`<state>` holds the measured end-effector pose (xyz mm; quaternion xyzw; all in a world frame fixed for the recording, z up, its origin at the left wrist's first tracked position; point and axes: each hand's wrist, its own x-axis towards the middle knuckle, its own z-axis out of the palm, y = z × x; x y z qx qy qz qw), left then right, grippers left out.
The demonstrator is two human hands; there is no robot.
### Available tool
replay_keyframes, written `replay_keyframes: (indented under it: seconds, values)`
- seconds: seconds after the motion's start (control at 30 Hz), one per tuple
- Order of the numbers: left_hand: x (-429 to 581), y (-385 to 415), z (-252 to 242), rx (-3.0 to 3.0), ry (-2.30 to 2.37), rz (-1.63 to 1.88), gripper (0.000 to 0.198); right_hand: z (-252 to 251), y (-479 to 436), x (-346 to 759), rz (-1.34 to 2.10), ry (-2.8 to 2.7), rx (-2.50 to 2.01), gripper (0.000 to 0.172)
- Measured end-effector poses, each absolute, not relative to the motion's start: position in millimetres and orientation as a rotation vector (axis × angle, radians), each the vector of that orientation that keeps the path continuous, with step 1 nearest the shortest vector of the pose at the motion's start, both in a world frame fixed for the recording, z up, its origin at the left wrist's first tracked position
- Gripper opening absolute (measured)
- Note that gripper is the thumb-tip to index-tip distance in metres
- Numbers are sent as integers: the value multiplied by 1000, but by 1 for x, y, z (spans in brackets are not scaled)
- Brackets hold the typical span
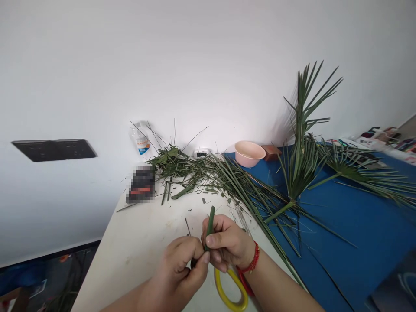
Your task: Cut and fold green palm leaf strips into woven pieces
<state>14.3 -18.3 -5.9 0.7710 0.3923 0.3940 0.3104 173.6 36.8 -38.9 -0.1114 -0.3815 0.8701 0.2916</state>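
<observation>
My left hand and my right hand meet low in the middle of the view, above a white table. Both pinch a narrow green leaf strip that stands upright between the fingers. The right hand's thumb and fingers close on its middle; the left hand's thumb and forefinger grip its lower end. A red bead bracelet circles my right wrist. Yellow-handled scissors lie on the table under my right wrist, partly hidden.
Palm fronds spread over a blue cloth on the right. A pile of cut leaf scraps lies at the back, with a plastic bottle, a pink bowl and a blurred dark object. The wall stands close behind.
</observation>
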Motion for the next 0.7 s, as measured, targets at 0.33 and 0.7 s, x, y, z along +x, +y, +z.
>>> replay_keyframes:
  seconds: [0.33, 0.7]
  values:
    - [20, -7, -16, 1438, 1234, 1054, 32, -32, 40, 172, 1846, -1115, -564, 30]
    - [18, 9, -15, 693, 906, 1003, 25, -35, 40, 172, 1395, -1504, -823, 20]
